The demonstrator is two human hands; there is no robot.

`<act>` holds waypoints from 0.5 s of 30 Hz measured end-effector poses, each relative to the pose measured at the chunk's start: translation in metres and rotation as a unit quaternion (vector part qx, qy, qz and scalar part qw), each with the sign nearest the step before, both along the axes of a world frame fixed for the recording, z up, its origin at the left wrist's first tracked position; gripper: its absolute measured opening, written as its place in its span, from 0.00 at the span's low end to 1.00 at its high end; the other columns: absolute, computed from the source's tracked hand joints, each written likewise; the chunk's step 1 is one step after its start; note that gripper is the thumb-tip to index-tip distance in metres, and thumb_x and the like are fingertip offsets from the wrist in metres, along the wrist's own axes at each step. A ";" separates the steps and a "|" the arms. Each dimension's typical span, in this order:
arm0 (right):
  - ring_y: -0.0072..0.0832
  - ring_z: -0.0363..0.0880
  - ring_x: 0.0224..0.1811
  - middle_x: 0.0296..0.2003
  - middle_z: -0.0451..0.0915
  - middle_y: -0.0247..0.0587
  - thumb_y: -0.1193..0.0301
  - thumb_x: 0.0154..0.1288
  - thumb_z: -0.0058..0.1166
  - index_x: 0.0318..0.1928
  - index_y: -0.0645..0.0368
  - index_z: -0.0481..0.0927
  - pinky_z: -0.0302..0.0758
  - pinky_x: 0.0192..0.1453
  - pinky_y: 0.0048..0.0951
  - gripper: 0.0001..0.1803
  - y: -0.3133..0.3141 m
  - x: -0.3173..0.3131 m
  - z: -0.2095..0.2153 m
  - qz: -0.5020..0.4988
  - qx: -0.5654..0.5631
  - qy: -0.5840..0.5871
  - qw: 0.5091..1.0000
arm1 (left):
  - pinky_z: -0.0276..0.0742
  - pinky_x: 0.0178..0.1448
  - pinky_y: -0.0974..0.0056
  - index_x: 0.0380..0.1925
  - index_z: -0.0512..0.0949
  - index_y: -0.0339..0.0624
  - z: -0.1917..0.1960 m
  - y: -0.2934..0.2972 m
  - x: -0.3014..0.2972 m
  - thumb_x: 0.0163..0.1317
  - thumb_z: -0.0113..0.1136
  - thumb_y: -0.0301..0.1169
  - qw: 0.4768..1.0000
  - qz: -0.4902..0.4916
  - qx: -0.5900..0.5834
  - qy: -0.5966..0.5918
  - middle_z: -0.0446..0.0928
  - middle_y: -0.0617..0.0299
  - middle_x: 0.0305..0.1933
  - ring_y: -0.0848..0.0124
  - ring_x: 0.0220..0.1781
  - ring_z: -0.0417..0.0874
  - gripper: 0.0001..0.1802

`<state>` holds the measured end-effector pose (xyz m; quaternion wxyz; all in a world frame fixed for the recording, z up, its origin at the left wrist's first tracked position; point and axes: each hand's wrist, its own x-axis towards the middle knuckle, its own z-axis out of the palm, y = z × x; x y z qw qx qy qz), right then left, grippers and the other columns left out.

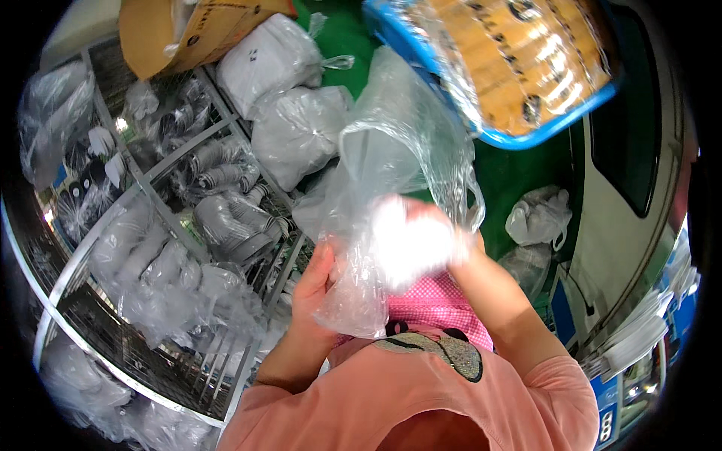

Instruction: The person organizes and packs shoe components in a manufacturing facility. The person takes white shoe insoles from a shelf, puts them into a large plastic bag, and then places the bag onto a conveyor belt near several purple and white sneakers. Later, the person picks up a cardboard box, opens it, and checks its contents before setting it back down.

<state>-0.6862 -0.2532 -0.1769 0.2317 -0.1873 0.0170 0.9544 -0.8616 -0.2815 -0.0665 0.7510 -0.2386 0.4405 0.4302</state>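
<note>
A large clear plastic bag [398, 124] hangs in front of me, its wide part spreading forward and its crumpled lower end near my waist. My left hand [314, 282] is closed on the left side of this bag, thumb up, with the other fingers partly behind the film. My right hand [430, 216] is smeared by motion over the bag's middle. In or under it is a bright white bundle [410, 248], overexposed and blurred, whose kind I cannot make out. The right fingers are mostly hidden by the glare, and whether the bundle is inside the bag does not show.
Metal wire racks [150, 177] on the left hold several bagged grey parts [233, 222]. Filled white bags [297, 131] and a cardboard box [199, 34] lie ahead. A blue crate [519, 140] with brown wrapped contents stands ahead right. Tied plastic bags [540, 214] sit on the green floor.
</note>
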 end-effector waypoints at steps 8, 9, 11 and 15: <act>0.34 0.74 0.41 0.40 0.74 0.45 0.67 0.49 0.50 0.37 0.62 0.75 0.71 0.46 0.31 0.15 -0.103 0.128 -0.112 -0.116 -0.060 -0.058 0.990 | 0.64 0.24 0.73 0.38 0.64 0.44 -0.004 -0.014 0.050 0.63 0.39 0.36 0.974 -0.173 0.052 0.135 0.66 0.66 0.25 0.79 0.22 0.67 0.09; 0.37 0.74 0.40 0.40 0.74 0.48 0.69 0.50 0.49 0.37 0.65 0.75 0.72 0.47 0.33 0.15 -0.131 0.140 -0.126 -0.185 -0.024 -0.082 0.979 | 0.61 0.23 0.74 0.37 0.64 0.45 -0.004 -0.017 0.059 0.63 0.39 0.36 0.955 -0.233 0.058 0.171 0.65 0.67 0.24 0.80 0.20 0.64 0.08; 0.38 0.74 0.42 0.42 0.73 0.48 0.70 0.51 0.47 0.40 0.66 0.73 0.71 0.49 0.35 0.17 -0.094 0.131 -0.076 -0.152 -0.079 -0.073 0.983 | 0.54 0.19 0.75 0.34 0.63 0.47 -0.005 -0.028 0.084 0.63 0.39 0.37 0.903 -0.350 0.068 0.242 0.62 0.69 0.21 0.81 0.17 0.58 0.07; 0.37 0.71 0.47 0.43 0.72 0.50 0.70 0.51 0.46 0.47 0.66 0.69 0.66 0.53 0.36 0.22 -0.025 0.086 -0.020 -0.079 -0.123 -0.338 0.930 | 0.62 0.30 0.75 0.35 0.65 0.44 -0.017 -0.052 0.115 0.64 0.40 0.35 0.885 -0.451 0.116 -0.025 0.64 0.70 0.29 0.82 0.25 0.62 0.08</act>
